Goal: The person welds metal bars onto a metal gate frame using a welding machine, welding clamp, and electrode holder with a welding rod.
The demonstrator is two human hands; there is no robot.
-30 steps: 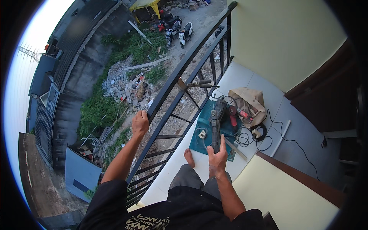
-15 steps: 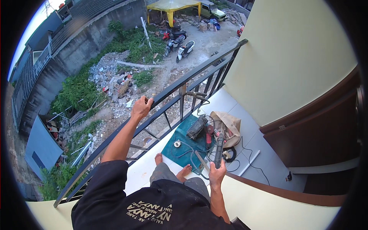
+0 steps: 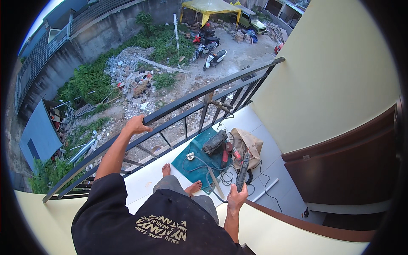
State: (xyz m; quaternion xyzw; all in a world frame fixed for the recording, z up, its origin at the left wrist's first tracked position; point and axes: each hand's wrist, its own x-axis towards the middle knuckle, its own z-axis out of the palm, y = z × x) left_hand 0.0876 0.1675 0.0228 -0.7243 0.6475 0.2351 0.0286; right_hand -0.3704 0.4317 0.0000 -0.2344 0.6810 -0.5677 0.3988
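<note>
My left hand (image 3: 137, 126) is closed over the black top rail (image 3: 182, 101) of the balcony railing. My right hand (image 3: 236, 198) grips the lower end of a long black hand tool (image 3: 243, 171) with a greyish head, which points away from me. Its exact kind is not clear. Beyond it, on a teal mat (image 3: 189, 168), lie a dark boxy machine (image 3: 215, 142) and a red angle grinder (image 3: 225, 157). A clamp-like tool (image 3: 222, 105) with a cable is fixed at the railing.
A beige sack (image 3: 250, 144) sits beside the machine. Cables, a flat strip (image 3: 216, 182) and a white tube (image 3: 265, 190) lie around. My bare feet stand on white tiles by the mat. Right are a cream wall (image 3: 327, 76) and brown door (image 3: 340, 165). Below the railing lies rubble (image 3: 127, 76).
My left hand has slid along the top rail toward me and the left. My right hand still holds the black tool, slightly lower in view. The whole view has shifted.
</note>
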